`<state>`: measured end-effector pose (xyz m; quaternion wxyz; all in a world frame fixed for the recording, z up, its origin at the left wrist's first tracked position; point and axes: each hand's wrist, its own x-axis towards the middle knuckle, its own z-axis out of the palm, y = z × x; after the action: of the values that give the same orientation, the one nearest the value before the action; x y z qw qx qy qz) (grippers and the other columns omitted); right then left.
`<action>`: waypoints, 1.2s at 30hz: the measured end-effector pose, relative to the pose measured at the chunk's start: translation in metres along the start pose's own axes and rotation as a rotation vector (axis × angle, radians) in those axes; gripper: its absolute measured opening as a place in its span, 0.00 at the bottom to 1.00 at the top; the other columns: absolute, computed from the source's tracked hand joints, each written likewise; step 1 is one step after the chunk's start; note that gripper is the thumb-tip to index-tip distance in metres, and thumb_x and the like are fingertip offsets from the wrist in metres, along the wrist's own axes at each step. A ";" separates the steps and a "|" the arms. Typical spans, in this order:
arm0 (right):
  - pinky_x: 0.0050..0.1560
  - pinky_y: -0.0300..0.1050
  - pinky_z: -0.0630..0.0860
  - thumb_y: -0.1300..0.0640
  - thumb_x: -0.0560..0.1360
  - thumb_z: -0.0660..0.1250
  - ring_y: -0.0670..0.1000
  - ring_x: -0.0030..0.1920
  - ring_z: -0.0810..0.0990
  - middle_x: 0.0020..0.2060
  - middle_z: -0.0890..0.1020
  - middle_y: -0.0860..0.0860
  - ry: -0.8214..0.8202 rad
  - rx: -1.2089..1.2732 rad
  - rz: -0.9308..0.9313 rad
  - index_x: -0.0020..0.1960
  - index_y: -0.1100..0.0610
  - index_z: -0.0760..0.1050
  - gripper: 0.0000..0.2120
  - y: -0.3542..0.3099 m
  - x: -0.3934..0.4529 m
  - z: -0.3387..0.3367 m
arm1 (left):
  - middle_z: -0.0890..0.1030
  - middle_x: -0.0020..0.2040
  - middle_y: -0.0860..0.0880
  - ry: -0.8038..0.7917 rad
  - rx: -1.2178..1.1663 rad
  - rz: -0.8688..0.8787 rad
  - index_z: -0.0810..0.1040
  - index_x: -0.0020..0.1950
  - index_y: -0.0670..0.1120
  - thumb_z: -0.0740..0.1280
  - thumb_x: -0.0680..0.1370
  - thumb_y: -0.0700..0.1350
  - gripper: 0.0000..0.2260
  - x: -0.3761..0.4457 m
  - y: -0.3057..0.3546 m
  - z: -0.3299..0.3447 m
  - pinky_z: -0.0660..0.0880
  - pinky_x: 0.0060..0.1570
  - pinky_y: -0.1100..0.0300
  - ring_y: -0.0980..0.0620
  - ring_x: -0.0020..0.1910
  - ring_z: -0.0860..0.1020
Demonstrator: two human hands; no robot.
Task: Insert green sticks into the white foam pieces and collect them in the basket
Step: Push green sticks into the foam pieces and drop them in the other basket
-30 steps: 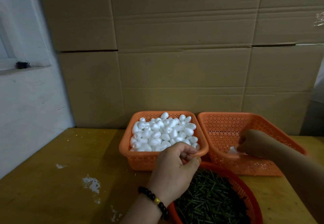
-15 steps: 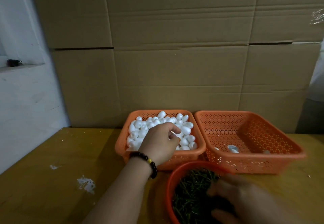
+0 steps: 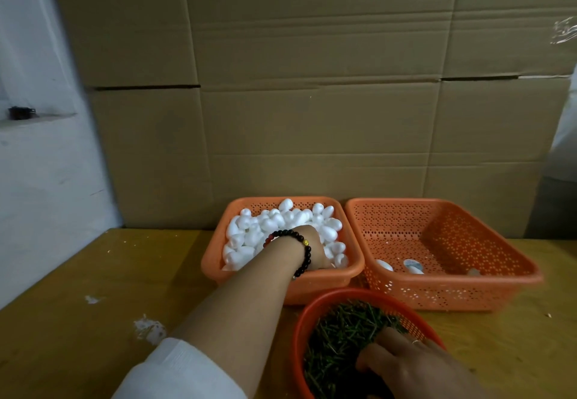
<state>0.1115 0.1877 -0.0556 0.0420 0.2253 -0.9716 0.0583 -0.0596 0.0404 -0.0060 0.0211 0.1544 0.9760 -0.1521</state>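
Both hands are working at once here: the left hand point(image 3: 315, 250) is reaching down into the far-left orange basket point(image 3: 215, 261), fingers buried among the white foam pieces point(image 3: 271, 227), so whether that grip is clenched on one I cannot tell. The right hand point(image 3: 412, 367) is dipping into the near round red basket point(image 3: 299, 330), fingers curling down into the green sticks point(image 3: 340, 330), but a stick actually pinched is not visible. The layout looks made for this: foam to the left, sticks nearest the body, and the collecting basket point(image 3: 452, 292) at far right holding only a few finished pieces point(image 3: 412, 267). The foam is looking smooth, egg-shaped and light; the sticks thin, short and tangled; the baskets perforated plastic, all sitting on a scuffed yellow worktop point(image 3: 93, 273).
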 end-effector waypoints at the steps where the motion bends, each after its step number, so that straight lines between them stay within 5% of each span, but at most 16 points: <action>1: 0.62 0.41 0.64 0.35 0.75 0.53 0.43 0.61 0.69 0.57 0.66 0.41 -0.010 -0.011 -0.005 0.65 0.43 0.61 0.22 -0.001 0.000 0.000 | 0.56 0.74 0.52 0.015 0.003 -0.015 0.55 0.73 0.63 0.57 0.70 0.71 0.33 0.003 0.001 0.003 0.55 0.63 0.35 0.43 0.69 0.59; 5: 0.63 0.41 0.62 0.36 0.76 0.52 0.42 0.62 0.68 0.58 0.67 0.43 -0.032 -0.024 -0.019 0.66 0.43 0.62 0.21 -0.001 0.001 -0.003 | 0.63 0.69 0.52 0.078 -0.107 -0.046 0.72 0.63 0.60 0.60 0.71 0.68 0.23 -0.003 0.000 0.005 0.52 0.68 0.36 0.44 0.68 0.60; 10: 0.64 0.41 0.62 0.38 0.77 0.53 0.43 0.62 0.68 0.58 0.68 0.44 -0.032 -0.028 -0.012 0.66 0.44 0.63 0.20 -0.001 0.002 -0.003 | 0.66 0.70 0.52 0.105 -0.309 -0.071 0.73 0.66 0.56 0.64 0.76 0.56 0.19 -0.024 -0.003 -0.012 0.56 0.70 0.46 0.45 0.69 0.64; 13: 0.63 0.41 0.62 0.37 0.77 0.53 0.42 0.62 0.68 0.58 0.68 0.43 -0.035 -0.032 -0.023 0.66 0.44 0.62 0.20 0.001 0.002 -0.002 | 0.78 0.60 0.49 0.155 -0.943 -0.040 0.76 0.63 0.49 0.68 0.76 0.46 0.15 -0.035 -0.006 -0.014 0.72 0.54 0.62 0.51 0.58 0.77; 16: 0.63 0.41 0.63 0.36 0.76 0.52 0.43 0.61 0.69 0.58 0.68 0.43 -0.032 -0.028 -0.030 0.65 0.44 0.62 0.21 0.002 0.003 -0.001 | 0.83 0.38 0.60 0.271 -1.489 0.025 0.80 0.51 0.52 0.67 0.78 0.43 0.05 -0.061 -0.002 -0.006 0.73 0.34 0.73 0.66 0.35 0.80; 20: 0.62 0.40 0.63 0.37 0.77 0.55 0.42 0.62 0.69 0.58 0.68 0.42 -0.031 -0.017 -0.041 0.66 0.44 0.62 0.20 0.003 0.005 -0.001 | 0.83 0.35 0.55 0.293 -1.994 0.023 0.81 0.51 0.44 0.67 0.77 0.35 0.07 -0.086 0.009 0.008 0.75 0.34 0.68 0.60 0.33 0.79; 26: 0.63 0.38 0.63 0.40 0.77 0.55 0.43 0.63 0.68 0.60 0.68 0.42 -0.039 -0.007 -0.050 0.65 0.43 0.64 0.18 0.001 0.005 -0.003 | 0.81 0.45 0.43 -0.099 -2.574 0.144 0.83 0.51 0.40 0.68 0.71 0.35 0.10 -0.113 0.022 0.020 0.77 0.37 0.61 0.52 0.38 0.78; 36: 0.62 0.38 0.63 0.41 0.77 0.54 0.43 0.63 0.68 0.59 0.69 0.43 -0.024 0.006 -0.038 0.65 0.44 0.65 0.18 -0.001 0.004 -0.005 | 0.81 0.53 0.36 -0.322 -2.804 0.301 0.81 0.58 0.37 0.66 0.73 0.33 0.14 -0.124 0.021 0.017 0.81 0.44 0.51 0.44 0.43 0.82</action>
<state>0.1086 0.1857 -0.0505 0.0309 0.2446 -0.9674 0.0578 0.0643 0.0176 -0.0177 0.2793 0.0880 0.2772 0.9151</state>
